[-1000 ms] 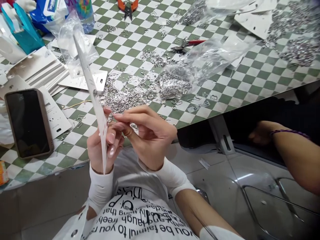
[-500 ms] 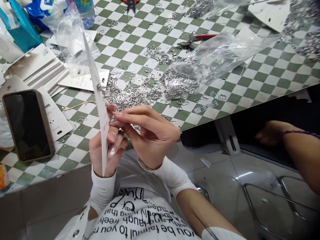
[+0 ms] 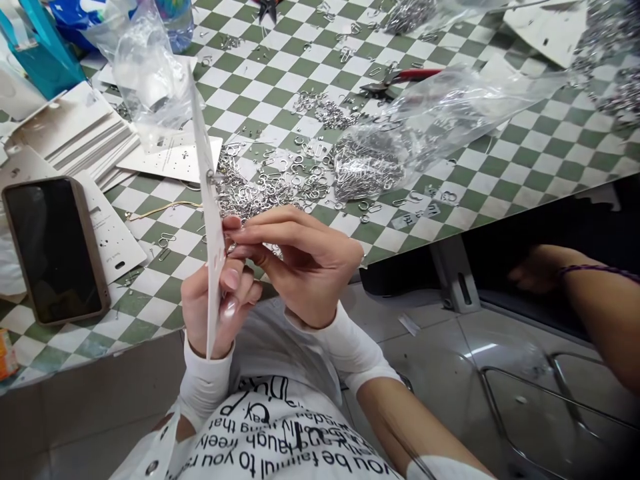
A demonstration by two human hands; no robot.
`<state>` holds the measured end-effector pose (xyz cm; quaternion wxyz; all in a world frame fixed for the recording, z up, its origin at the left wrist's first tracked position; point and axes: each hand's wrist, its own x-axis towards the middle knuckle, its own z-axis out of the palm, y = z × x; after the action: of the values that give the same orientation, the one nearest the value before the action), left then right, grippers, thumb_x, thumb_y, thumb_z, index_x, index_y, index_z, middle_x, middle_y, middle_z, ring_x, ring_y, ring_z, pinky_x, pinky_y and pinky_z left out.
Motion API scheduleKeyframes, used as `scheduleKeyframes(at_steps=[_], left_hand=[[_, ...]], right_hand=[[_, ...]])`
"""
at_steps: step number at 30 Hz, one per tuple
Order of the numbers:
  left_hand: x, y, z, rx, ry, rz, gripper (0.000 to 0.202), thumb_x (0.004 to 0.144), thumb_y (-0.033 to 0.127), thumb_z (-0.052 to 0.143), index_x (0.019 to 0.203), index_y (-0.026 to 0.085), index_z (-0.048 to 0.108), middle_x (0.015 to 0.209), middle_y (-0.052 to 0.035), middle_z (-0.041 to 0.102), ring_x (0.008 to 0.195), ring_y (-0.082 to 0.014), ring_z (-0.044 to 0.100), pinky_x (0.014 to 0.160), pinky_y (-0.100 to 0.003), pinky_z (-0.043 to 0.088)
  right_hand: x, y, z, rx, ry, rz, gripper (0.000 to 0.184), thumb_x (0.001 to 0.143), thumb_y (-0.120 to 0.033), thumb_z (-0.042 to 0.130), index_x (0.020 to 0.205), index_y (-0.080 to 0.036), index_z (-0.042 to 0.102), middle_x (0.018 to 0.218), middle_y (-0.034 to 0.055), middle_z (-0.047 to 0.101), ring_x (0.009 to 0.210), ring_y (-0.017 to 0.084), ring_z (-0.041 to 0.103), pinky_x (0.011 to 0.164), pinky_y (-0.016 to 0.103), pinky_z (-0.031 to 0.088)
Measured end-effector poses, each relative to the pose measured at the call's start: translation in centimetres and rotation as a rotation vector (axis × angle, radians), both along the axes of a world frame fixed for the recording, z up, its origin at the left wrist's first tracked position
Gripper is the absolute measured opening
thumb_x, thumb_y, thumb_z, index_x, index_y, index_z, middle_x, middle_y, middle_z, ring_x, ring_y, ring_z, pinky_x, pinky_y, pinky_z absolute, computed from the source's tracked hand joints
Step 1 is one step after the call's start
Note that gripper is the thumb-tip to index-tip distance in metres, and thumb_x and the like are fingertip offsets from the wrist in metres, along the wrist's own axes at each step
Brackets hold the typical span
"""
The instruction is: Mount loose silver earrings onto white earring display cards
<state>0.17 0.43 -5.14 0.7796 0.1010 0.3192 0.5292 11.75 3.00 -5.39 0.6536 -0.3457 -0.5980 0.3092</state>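
Observation:
My left hand (image 3: 217, 303) grips a white display card (image 3: 211, 227) seen almost edge-on, with a small metal piece fixed near its upper part. My right hand (image 3: 300, 267) sits against the card's edge, thumb and fingertips pinched together on a tiny metal finding (image 3: 231, 247) that is mostly hidden. Beyond the hands, a loose pile of silver rings and clips (image 3: 265, 190) lies on the green-and-white checked tablecloth (image 3: 260, 87). A clear plastic bag of metal pieces (image 3: 367, 167) rests to its right.
A black phone in a brown case (image 3: 55, 250) lies left, beside a stack of white cards (image 3: 75, 127). Red-handled pliers (image 3: 400, 79) lie further back. A co-worker's braceleted arm (image 3: 600, 300) shows at right, below the table edge, above a transparent chair (image 3: 540, 400).
The card now stands more upright, its top swung to the right. Both hands have shifted slightly right, and the table appears slightly lower and further left in view.

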Motion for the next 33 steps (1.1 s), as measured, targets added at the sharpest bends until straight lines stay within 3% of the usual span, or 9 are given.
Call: scheduleKeyframes(at_steps=[5,9,18,21,24,26,28,30,33], left_hand=[[-0.1,-0.1,0.1,-0.043,0.011,-0.025,0.027,0.086,0.027,0.066,0.065,0.017,0.054,0.057,0.0054,0.041,0.035,-0.0011,0.028,0.043,-0.019,0.036],[-0.2,0.0,0.2,-0.046,-0.033,-0.045,0.006,0.083,0.021,0.068,0.084,0.020,0.063,0.055,0.0079,0.044,0.032,-0.0015,0.029,0.041,-0.019,0.034],[0.1,0.4,0.4,-0.035,-0.046,-0.036,0.028,0.077,0.029,0.080,0.102,0.025,0.069,0.051,0.0084,0.052,0.030,-0.0051,0.039,0.034,-0.018,0.033],[0.7,0.7,0.1,0.059,0.106,0.121,0.036,0.070,0.036,0.087,0.100,0.025,0.072,0.060,0.0057,0.060,0.040,-0.0076,0.051,0.036,-0.018,0.038],[1.4,0.8,0.0,0.247,0.340,0.468,0.026,0.076,0.028,0.084,0.098,0.026,0.070,0.084,0.0032,0.070,0.072,-0.0111,0.067,0.062,-0.020,0.055],[1.7,0.6,0.1,0.351,0.494,0.556,0.013,0.084,0.024,0.076,0.095,0.026,0.068,0.090,0.0042,0.070,0.083,-0.0120,0.067,0.070,-0.024,0.054],[1.8,0.4,0.2,0.380,0.616,0.507,0.004,0.091,0.023,0.066,0.087,0.025,0.066,0.081,0.0045,0.063,0.077,-0.0119,0.063,0.065,-0.028,0.048],[2.0,0.2,0.2,0.380,0.744,0.491,0.020,0.095,0.029,0.061,0.075,0.023,0.062,0.069,0.0032,0.051,0.068,-0.0126,0.057,0.058,-0.031,0.042],[2.3,0.2,-0.1,0.389,0.964,0.678,0.046,0.094,0.044,0.064,0.058,0.021,0.047,0.058,0.0022,0.030,0.055,-0.0120,0.041,0.050,-0.030,0.031]], right_hand=[[-0.1,-0.1,-0.3,-0.008,-0.027,-0.005,0.019,0.089,-0.004,0.068,0.096,-0.021,0.076,0.095,0.0043,0.075,0.086,0.014,0.072,0.075,0.028,0.063],[-0.2,-0.1,-0.3,0.021,-0.005,0.018,0.022,0.088,-0.001,0.067,0.098,-0.020,0.075,0.095,0.0045,0.075,0.088,0.014,0.072,0.077,0.028,0.063],[-0.3,0.1,-0.7,0.068,-0.017,0.008,0.019,0.089,-0.003,0.067,0.098,-0.019,0.073,0.095,0.0043,0.075,0.089,0.015,0.072,0.079,0.031,0.061],[0.1,-0.1,-0.4,0.074,-0.077,-0.046,0.018,0.093,-0.008,0.064,0.101,-0.020,0.074,0.097,0.0049,0.075,0.090,0.015,0.071,0.078,0.031,0.061],[0.8,-0.7,0.4,0.000,-0.066,-0.066,0.014,0.098,-0.023,0.061,0.104,-0.023,0.074,0.096,0.0051,0.075,0.085,0.017,0.071,0.072,0.032,0.060],[1.4,-1.1,1.1,-0.062,-0.047,-0.040,0.014,0.095,-0.032,0.068,0.102,-0.022,0.074,0.094,0.0052,0.075,0.082,0.018,0.069,0.068,0.033,0.059],[1.7,-1.5,1.4,-0.092,-0.071,-0.042,0.011,0.087,-0.029,0.077,0.094,-0.021,0.073,0.087,0.0044,0.073,0.076,0.017,0.064,0.064,0.032,0.056],[1.8,-1.7,1.4,-0.116,-0.111,-0.065,0.009,0.083,-0.021,0.080,0.086,-0.020,0.071,0.079,0.0028,0.070,0.070,0.015,0.059,0.061,0.031,0.053],[1.4,-1.7,0.8,-0.106,-0.132,-0.027,0.008,0.086,-0.022,0.078,0.085,-0.018,0.070,0.076,0.0017,0.068,0.066,0.012,0.057,0.058,0.028,0.051]])
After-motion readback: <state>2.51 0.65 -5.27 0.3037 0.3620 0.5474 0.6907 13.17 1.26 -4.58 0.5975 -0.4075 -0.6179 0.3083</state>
